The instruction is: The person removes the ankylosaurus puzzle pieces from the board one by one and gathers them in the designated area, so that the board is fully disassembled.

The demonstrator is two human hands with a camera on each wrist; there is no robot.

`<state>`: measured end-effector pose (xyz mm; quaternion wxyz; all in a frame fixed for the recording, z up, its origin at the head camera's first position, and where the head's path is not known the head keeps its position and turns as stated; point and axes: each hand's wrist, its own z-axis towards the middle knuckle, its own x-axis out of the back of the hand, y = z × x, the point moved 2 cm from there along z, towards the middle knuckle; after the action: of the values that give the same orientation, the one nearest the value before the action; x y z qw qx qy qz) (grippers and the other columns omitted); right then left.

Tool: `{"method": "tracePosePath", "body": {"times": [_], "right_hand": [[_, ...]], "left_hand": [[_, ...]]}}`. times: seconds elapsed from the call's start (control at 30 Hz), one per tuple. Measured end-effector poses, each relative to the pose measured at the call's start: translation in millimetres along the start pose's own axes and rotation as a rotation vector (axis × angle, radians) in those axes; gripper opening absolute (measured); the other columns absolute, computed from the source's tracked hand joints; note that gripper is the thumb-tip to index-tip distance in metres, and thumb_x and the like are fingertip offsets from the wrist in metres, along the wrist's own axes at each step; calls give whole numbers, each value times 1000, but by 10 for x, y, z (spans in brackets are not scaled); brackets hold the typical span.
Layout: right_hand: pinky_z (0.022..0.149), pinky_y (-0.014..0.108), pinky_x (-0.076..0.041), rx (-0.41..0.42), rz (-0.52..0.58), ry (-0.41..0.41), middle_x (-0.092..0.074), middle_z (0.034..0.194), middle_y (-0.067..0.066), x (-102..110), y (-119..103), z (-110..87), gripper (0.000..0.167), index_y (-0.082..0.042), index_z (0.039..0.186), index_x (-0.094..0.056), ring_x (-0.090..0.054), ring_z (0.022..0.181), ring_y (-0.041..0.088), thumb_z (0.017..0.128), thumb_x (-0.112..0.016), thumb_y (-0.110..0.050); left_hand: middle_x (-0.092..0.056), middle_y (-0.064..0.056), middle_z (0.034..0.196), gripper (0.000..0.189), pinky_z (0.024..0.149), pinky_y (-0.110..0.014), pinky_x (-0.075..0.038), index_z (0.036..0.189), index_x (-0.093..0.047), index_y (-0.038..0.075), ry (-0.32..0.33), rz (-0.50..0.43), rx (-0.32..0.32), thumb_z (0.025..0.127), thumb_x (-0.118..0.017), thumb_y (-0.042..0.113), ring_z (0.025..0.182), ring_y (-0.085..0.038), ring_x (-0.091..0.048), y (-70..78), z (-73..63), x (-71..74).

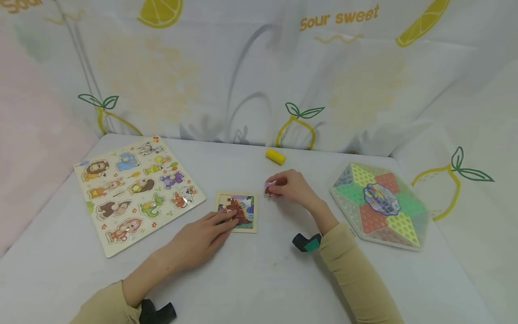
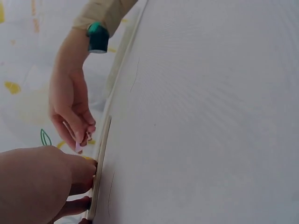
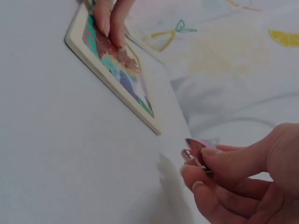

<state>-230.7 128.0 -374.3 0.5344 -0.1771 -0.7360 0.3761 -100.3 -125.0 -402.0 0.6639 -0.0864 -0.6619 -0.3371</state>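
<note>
A small wooden picture puzzle [image 1: 244, 216] in a pale frame lies flat on the table, showing a brown spiky dinosaur on a purple, blue and green ground. My left hand [image 1: 198, 238] rests its extended fingertips on the left part of that picture, hiding some of it. To the right of the frame, my right hand [image 1: 297, 189] pinches a puzzle piece [image 3: 198, 149] between thumb and fingers. Brown and light purple show on the piece, and its edge has a rounded knob. In the right wrist view, the piece is held apart from the puzzle frame [image 3: 112, 88].
A large animal peg board [image 1: 139, 193] lies at the left. On the right is a hexagonal checkers board [image 1: 380, 204] with coloured triangles. A yellow cylinder [image 1: 275, 156] lies near the back edge, before a lemon-print cloth [image 1: 243, 67]. Both wrists wear dark straps.
</note>
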Motion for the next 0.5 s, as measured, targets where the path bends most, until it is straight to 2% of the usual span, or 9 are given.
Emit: {"method": "tracePosePath", "body": {"times": [0.07, 0.17, 0.33, 0.5], "right_hand": [[66, 22, -55, -26, 21, -25, -73, 89, 8, 20, 37, 9, 23, -5, 114, -75, -66, 70, 14, 93, -71, -13], [65, 23, -56, -46, 33, -53, -74, 88, 7, 27, 70, 26, 21, -4, 112, -74, -67, 68, 14, 93, -71, -13], [64, 22, -53, -26, -33, -26, -70, 88, 7, -4, 94, 41, 15, -7, 106, -73, -63, 70, 16, 94, -71, -14], [66, 23, -50, -20, -93, 7, -70, 96, 6, -46, 114, 36, 15, -8, 106, -72, -59, 77, 19, 94, -71, -16]], "left_hand": [[-53, -4, 148, 39, 89, -47, -57, 139, -61, 17, 21, 20, 5, 101, -58, 22, 136, -27, -51, -2, 15, -9], [-56, -2, 145, 37, 76, -43, -59, 137, -64, 19, 37, 38, 16, 100, -61, 21, 131, -25, -55, -4, 28, -8], [-58, 0, 144, 36, 71, -39, -59, 135, -65, 20, 62, 50, 12, 99, -62, 22, 129, -22, -56, -8, 40, -13], [-59, 1, 143, 36, 67, -35, -57, 135, -65, 20, 91, 44, -8, 99, -63, 22, 126, -21, -58, -25, 40, -22]]}}
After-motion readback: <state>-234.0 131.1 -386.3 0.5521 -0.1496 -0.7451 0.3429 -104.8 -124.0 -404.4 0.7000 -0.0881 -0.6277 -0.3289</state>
